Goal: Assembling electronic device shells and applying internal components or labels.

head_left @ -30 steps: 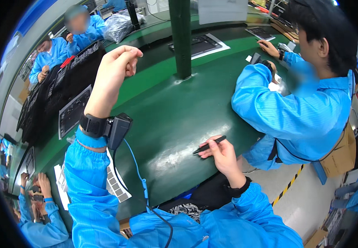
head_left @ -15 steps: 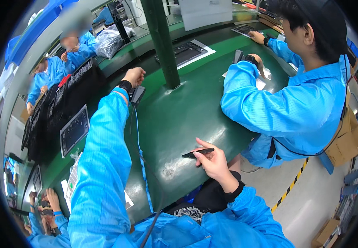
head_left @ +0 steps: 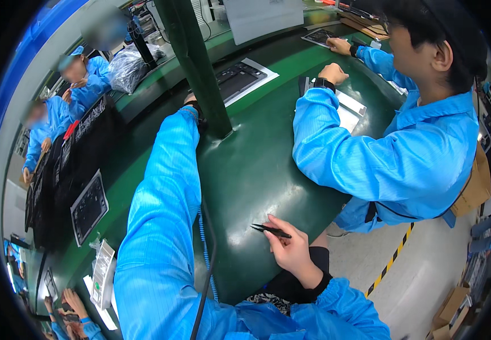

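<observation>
My right hand [head_left: 292,249] is closed round a pair of black tweezers [head_left: 272,230], held just over the near part of the green table [head_left: 239,175]. The tweezer tips point left and sit slightly apart. My left arm stretches far across the table. The left hand [head_left: 191,98] is mostly hidden by the dark green post [head_left: 191,62] and my cuff, so its fingers do not show. It is nearest to a flat black panel with cut-outs [head_left: 237,81], which lies on a white sheet beyond the post.
Another black panel [head_left: 89,207] lies to the left, above a white tray-like box [head_left: 103,272]. A co-worker in a blue smock [head_left: 381,153] stands close on my right, arms over the table. A coiled blue cord [head_left: 204,249] runs beside my left arm.
My left hand has reached farther and passed behind the post, toward the panel. The right hand still holds the tweezers, whose tips now show apart. The co-worker's near hand has shifted.
</observation>
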Demonstrator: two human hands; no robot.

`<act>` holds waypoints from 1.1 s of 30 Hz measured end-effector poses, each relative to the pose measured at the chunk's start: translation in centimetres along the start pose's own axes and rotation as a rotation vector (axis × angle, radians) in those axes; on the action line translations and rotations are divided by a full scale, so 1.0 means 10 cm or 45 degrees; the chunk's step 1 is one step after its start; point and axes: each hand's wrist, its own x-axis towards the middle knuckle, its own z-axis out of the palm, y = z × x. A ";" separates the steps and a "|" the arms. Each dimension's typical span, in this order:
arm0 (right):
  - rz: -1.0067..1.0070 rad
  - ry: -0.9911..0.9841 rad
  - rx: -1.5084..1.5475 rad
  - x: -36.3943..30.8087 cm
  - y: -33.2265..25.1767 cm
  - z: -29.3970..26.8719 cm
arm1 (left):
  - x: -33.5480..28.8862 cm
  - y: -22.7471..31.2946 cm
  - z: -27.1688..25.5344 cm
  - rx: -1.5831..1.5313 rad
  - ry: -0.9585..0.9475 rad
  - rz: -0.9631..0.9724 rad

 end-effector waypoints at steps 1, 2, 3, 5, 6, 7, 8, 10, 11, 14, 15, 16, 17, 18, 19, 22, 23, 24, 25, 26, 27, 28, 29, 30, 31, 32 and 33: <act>-0.055 0.008 -0.054 0.01 0.03 -0.02 | 0.05 0.03 0.10 0.056 0.017 0.039; -0.050 0.017 -0.062 0.02 0.04 -0.03 | 0.09 0.05 0.17 0.115 0.040 0.076; -0.064 0.032 -0.079 0.04 0.04 -0.04 | 0.12 0.08 0.20 0.175 0.068 0.112; -0.072 0.041 -0.091 0.02 0.04 -0.05 | 0.10 0.11 0.20 0.302 0.132 0.174; -0.020 0.105 -0.034 0.01 0.04 -0.04 | 0.07 0.13 0.18 0.369 0.166 0.204; 0.031 0.167 0.024 0.00 0.04 -0.03 | 0.04 0.16 0.14 0.436 0.202 0.233; 0.032 0.161 0.031 0.00 0.04 -0.03 | 0.01 0.20 0.09 0.505 0.241 0.261; -0.059 0.136 0.001 -0.01 0.06 -0.04 | -0.09 0.29 -0.02 0.647 0.312 0.313; -0.055 0.128 0.012 -0.02 0.05 -0.05 | -0.16 0.33 -0.09 0.720 0.350 0.337; -0.046 0.205 0.070 -0.02 0.07 -0.06 | -0.46 0.65 -0.06 1.271 0.306 0.561; -0.043 0.196 0.081 -0.02 0.09 -0.04 | -0.59 0.73 -0.16 1.281 0.307 0.551; -0.071 0.194 0.076 -0.03 0.11 -0.04 | -0.72 0.75 -0.25 1.411 0.266 0.435; -0.097 0.190 0.072 -0.04 0.13 -0.03 | -0.86 0.75 -0.34 1.537 0.221 0.314; -0.084 0.176 0.126 -0.04 0.11 -0.01 | -1.00 0.70 -0.50 1.581 0.242 0.299; -0.060 0.183 0.144 -0.05 0.14 -0.03 | -1.18 0.81 -0.54 1.589 0.280 0.235; -0.081 0.221 0.158 -0.05 0.14 -0.02 | -1.65 0.83 -0.92 1.689 0.318 0.110; -0.090 0.233 0.150 -0.06 0.15 -0.04 | -1.82 0.85 -1.08 1.724 0.267 0.113; -0.148 0.229 0.148 -0.06 0.14 -0.04 | -2.00 0.80 -1.29 1.772 0.252 0.109; -0.145 0.231 0.152 -0.05 0.13 -0.05 | -2.17 0.75 -1.47 1.818 0.240 0.109; -0.142 0.225 0.159 -0.04 0.13 -0.05 | -2.38 0.67 -1.62 1.862 0.303 0.138; -0.138 0.216 0.171 -0.05 0.14 -0.05 | -2.63 0.59 -1.77 1.912 0.364 0.163; -0.113 0.194 0.189 -0.06 0.16 -0.05 | -2.90 0.55 -1.87 1.940 0.402 0.249; -0.118 0.198 0.220 -0.05 0.17 -0.04 | -3.13 0.55 -1.94 1.987 0.450 0.245; -0.099 0.172 0.262 -0.05 0.14 -0.04 | -3.40 0.52 -2.04 2.022 0.459 0.288; -0.080 0.146 0.305 -0.05 0.11 -0.05 | -3.67 0.51 -2.14 2.056 0.467 0.332; -0.054 0.134 0.388 -0.04 0.11 -0.04 | -3.95 0.52 -2.28 1.985 0.456 0.386; -0.024 0.110 0.423 -0.03 0.08 -0.05 | -4.28 0.56 -2.41 1.914 0.449 0.431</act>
